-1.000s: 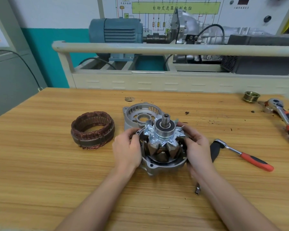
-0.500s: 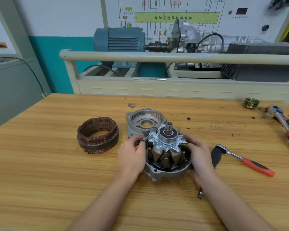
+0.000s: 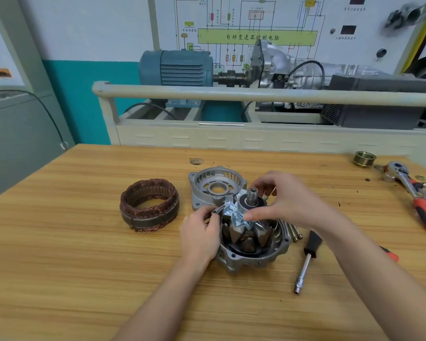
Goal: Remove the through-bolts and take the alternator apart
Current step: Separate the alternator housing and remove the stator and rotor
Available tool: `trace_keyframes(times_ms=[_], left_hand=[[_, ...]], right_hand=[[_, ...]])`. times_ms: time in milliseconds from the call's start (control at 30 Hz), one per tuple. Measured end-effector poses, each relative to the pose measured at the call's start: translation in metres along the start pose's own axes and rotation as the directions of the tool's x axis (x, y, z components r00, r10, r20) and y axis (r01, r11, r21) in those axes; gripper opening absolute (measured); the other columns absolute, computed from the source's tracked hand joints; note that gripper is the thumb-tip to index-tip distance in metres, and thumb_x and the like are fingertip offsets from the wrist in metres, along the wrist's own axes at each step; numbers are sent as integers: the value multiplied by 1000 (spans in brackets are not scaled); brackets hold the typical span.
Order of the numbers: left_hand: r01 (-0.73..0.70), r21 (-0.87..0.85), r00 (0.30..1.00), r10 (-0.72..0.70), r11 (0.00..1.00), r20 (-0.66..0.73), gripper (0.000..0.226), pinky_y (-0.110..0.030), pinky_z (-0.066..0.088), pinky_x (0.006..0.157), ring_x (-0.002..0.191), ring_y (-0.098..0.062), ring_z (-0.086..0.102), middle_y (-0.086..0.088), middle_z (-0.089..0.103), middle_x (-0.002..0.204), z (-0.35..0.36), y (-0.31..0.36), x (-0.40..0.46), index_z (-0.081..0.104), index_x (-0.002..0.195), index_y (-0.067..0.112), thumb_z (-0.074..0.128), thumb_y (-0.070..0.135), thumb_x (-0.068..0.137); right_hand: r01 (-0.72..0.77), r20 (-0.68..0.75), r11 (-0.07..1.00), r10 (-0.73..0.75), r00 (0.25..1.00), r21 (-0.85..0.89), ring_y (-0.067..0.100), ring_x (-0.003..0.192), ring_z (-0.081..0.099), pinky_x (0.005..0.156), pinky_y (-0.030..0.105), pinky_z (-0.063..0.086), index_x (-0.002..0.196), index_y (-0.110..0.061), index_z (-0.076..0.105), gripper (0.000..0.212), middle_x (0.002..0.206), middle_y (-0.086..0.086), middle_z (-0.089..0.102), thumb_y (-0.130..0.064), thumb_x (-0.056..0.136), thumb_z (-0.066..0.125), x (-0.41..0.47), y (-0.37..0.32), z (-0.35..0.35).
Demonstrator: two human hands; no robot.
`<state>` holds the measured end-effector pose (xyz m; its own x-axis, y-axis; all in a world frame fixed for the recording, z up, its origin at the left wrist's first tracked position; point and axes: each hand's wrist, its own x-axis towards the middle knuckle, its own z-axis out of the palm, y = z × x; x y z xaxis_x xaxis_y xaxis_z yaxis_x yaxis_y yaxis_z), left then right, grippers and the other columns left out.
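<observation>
The rotor (image 3: 246,217) stands shaft-up inside the silver rear housing (image 3: 253,257) in the middle of the wooden bench. My left hand (image 3: 199,232) grips the housing's left rim. My right hand (image 3: 285,200) reaches over the rotor's top, thumb and fingers curled round the bearing end near the shaft. The other housing half (image 3: 214,183) lies just behind, open side up. The copper-wound stator (image 3: 149,205) rests to the left. Several through-bolts (image 3: 292,231) lie beside the housing on the right.
A black-handled driver (image 3: 305,262) lies right of the housing. A red-handled ratchet (image 3: 418,198) and the pulley (image 3: 364,158) sit at the far right; another red handle (image 3: 389,253) peeks out past my right forearm. A trainer rig with a blue motor (image 3: 177,67) stands behind the bench.
My right hand left the housing's right side and rose over the rotor's top, uncovering the through-bolts. My left hand stays on the left rim. The camera view tilted upward.
</observation>
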<state>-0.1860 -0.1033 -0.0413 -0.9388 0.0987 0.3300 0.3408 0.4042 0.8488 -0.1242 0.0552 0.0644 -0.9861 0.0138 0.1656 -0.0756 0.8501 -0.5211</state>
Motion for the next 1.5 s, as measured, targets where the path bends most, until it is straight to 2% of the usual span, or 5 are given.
trace_keyframes(times_ms=[433, 667, 1000, 1233, 1500], left_hand=[[-59, -18, 997, 60, 998, 43, 22, -2, 35, 67, 80, 3, 56, 18, 66, 85, -3, -5, 3, 73, 98, 21, 54, 16, 89], [-77, -26, 996, 78, 997, 49, 34, -12, 41, 69, 77, 5, 57, 24, 61, 80, -2, -3, 0, 72, 97, 24, 44, 32, 80], [-57, -22, 996, 58, 998, 71, 22, -2, 37, 64, 79, 14, 55, 26, 62, 81, -2, -9, 4, 71, 98, 25, 51, 18, 91], [20, -30, 999, -19, 999, 41, 28, -29, 47, 82, 94, -13, 62, 4, 71, 101, -1, -9, 2, 71, 108, 16, 49, 16, 92], [42, -39, 999, -41, 998, 18, 26, -22, 45, 65, 75, -7, 60, 18, 61, 72, -2, -8, 2, 75, 96, 17, 50, 16, 90]], right_hand=[[130, 146, 975, -157, 977, 181, -4, 112, 55, 101, 19, 42, 121, -31, 54, 60, 118, -17, 61, -10, 72, 80, -6, 6, -14], [133, 123, 979, -114, 986, -156, 8, 105, 53, 94, 37, 44, 109, -30, 65, 59, 107, -13, 61, -61, 60, 75, -1, -11, -3], [225, 131, 966, -241, 962, 125, -6, 119, 51, 112, 26, 33, 119, -33, 59, 59, 114, -21, 65, 5, 77, 70, -13, -10, -10], [134, 19, 958, -133, 991, -255, 1, 104, 49, 91, 22, 40, 135, -25, 50, 81, 129, -11, 55, -60, 66, 73, -5, -9, 0], [40, -15, 996, -41, 999, -81, 10, 99, 61, 90, 28, 49, 120, -17, 64, 58, 106, -9, 66, -40, 69, 81, 8, -11, 6]])
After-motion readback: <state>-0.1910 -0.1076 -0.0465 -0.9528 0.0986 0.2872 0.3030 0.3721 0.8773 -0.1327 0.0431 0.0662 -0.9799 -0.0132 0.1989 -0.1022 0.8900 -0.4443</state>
